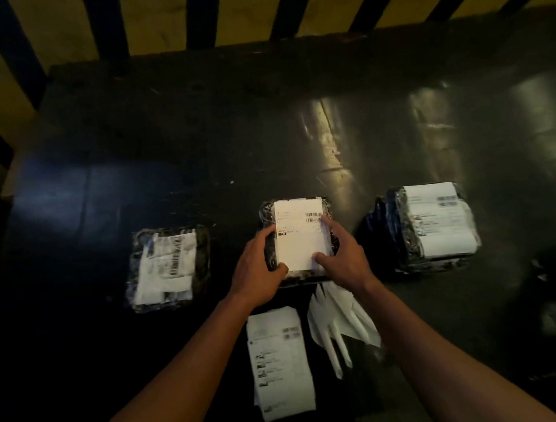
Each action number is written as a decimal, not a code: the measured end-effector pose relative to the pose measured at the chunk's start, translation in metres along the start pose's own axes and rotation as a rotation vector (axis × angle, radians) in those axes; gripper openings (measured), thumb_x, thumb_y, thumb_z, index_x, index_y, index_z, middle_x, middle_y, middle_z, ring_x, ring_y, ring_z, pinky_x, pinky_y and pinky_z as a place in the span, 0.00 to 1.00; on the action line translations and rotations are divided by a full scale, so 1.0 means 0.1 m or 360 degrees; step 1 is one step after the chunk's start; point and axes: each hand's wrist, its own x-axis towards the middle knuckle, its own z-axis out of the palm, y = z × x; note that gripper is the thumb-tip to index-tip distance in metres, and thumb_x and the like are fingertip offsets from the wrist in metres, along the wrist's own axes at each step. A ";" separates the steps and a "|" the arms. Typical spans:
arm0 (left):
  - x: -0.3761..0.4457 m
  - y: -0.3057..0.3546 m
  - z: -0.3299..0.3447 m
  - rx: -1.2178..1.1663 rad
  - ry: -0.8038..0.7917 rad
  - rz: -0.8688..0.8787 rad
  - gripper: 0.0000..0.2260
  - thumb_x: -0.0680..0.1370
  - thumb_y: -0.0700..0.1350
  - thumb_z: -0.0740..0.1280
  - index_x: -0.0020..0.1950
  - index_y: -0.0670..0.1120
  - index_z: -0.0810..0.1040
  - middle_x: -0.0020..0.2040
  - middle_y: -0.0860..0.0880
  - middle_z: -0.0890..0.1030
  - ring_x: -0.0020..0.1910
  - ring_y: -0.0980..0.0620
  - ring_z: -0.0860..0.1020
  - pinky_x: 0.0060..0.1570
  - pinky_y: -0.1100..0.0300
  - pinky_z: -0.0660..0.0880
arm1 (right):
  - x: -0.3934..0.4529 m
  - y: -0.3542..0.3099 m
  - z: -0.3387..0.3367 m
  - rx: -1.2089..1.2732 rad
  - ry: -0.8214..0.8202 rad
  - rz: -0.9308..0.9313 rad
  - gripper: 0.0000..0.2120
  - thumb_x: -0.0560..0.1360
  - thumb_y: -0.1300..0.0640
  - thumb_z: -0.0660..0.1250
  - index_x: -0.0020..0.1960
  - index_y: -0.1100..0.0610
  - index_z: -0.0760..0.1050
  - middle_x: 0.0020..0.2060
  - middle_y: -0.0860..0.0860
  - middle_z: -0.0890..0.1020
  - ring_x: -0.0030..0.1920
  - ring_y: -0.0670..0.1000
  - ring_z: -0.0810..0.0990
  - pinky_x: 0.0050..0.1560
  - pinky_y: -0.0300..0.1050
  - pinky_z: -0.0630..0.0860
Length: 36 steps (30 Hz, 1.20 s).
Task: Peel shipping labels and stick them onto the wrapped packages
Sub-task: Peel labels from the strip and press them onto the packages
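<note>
Three dark plastic-wrapped packages lie in a row on the black table. The middle package carries a white shipping label on its top. My left hand grips the package's left side, thumb on the label's lower left corner. My right hand grips the right side, thumb pressing the label's lower edge, fingers over the barcode area. The left package has a crumpled label on it. The right package has a flat label on top. A stack of labels lies near me.
Peeled white backing strips lie in a loose pile right of the label stack. The black table extends far ahead, glossy at the right. Behind it stands a yellow wall with dark vertical bars.
</note>
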 end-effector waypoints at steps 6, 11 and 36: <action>0.35 0.13 0.60 -0.0084 -0.0159 -0.0080 0.38 0.75 0.40 0.75 0.79 0.57 0.60 0.77 0.45 0.69 0.75 0.45 0.69 0.74 0.47 0.68 | 0.29 0.43 -0.36 -0.0101 -0.0020 0.0080 0.38 0.73 0.66 0.71 0.79 0.50 0.64 0.74 0.55 0.73 0.69 0.58 0.75 0.63 0.42 0.71; 0.45 0.02 0.81 -0.0075 -0.0237 -0.0043 0.39 0.76 0.39 0.74 0.81 0.55 0.58 0.80 0.46 0.65 0.78 0.46 0.65 0.77 0.49 0.64 | 0.37 0.71 -0.38 -0.0063 -0.0187 0.0095 0.39 0.75 0.69 0.70 0.81 0.54 0.59 0.78 0.55 0.65 0.77 0.57 0.66 0.72 0.45 0.65; -1.54 -1.37 0.71 -0.0168 0.0103 -0.0350 0.28 0.77 0.39 0.74 0.73 0.60 0.72 0.58 0.52 0.73 0.50 0.56 0.79 0.47 0.62 0.83 | -1.24 0.95 0.89 -0.0133 -0.0200 0.0241 0.16 0.72 0.53 0.79 0.55 0.49 0.76 0.43 0.47 0.81 0.41 0.45 0.81 0.41 0.39 0.78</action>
